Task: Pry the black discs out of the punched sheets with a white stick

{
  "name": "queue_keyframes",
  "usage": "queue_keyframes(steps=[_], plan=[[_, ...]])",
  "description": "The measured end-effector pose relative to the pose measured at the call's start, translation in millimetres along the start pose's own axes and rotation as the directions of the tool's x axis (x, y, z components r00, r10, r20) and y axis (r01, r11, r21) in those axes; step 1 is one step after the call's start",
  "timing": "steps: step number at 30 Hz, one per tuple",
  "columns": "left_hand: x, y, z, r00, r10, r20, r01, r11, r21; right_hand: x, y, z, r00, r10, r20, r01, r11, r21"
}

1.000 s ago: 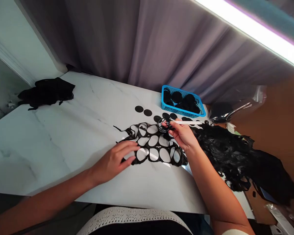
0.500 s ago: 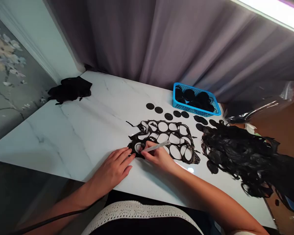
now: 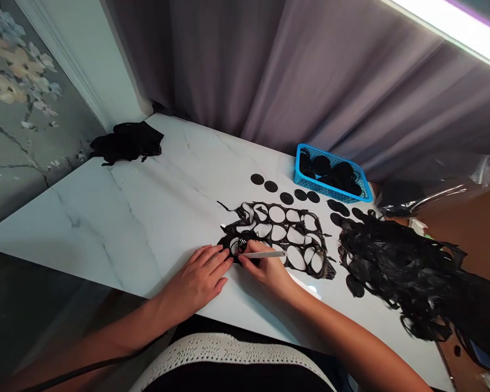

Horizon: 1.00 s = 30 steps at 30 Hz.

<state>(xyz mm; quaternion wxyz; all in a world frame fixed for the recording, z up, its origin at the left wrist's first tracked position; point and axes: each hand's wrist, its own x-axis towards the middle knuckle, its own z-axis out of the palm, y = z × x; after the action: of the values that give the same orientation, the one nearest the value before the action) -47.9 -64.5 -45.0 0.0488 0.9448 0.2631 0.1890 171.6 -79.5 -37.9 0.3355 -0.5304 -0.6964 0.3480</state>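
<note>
A black fabric sheet with round holes cut out lies flat on the white marble table. My left hand rests palm down on the table with its fingertips pressing the sheet's near left edge. My right hand grips a thin white tool like a pen, and the tool's tip touches the sheet at its left end, close to my left fingertips.
A blue basket of black circles stands at the back right. Several loose black circles lie in a row before it. A heap of black fabric scraps fills the right side, and a dark cloth bundle sits far left.
My right hand came down from the sheet's far edge to its near left corner and laid the tool lower against it. The left hand stayed on the edge. The view shifted right.
</note>
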Motion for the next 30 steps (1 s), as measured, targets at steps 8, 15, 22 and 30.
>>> queue_keyframes(steps=[8,15,22,30], plan=[[0.4,0.9,1.2,1.000,-0.011,-0.016,0.011,1.000,0.015,-0.3,3.1,3.2,0.996,0.052,-0.076,-0.056,0.997,-0.050],[1.7,1.5,-0.8,1.000,-0.027,-0.003,0.027,1.000,-0.015,4.4,-0.9,-20.9,0.899,0.142,-0.415,-0.121,0.990,0.075],[1.5,1.5,0.1,1.000,-0.025,-0.016,0.025,1.000,-0.002,-1.9,2.8,-5.4,1.000,-0.015,-0.011,0.014,0.995,-0.101],[1.3,1.7,-0.2,1.000,-0.029,0.003,0.029,0.999,-0.014,-1.7,4.3,-3.3,0.996,-0.059,0.071,0.073,0.975,-0.208]])
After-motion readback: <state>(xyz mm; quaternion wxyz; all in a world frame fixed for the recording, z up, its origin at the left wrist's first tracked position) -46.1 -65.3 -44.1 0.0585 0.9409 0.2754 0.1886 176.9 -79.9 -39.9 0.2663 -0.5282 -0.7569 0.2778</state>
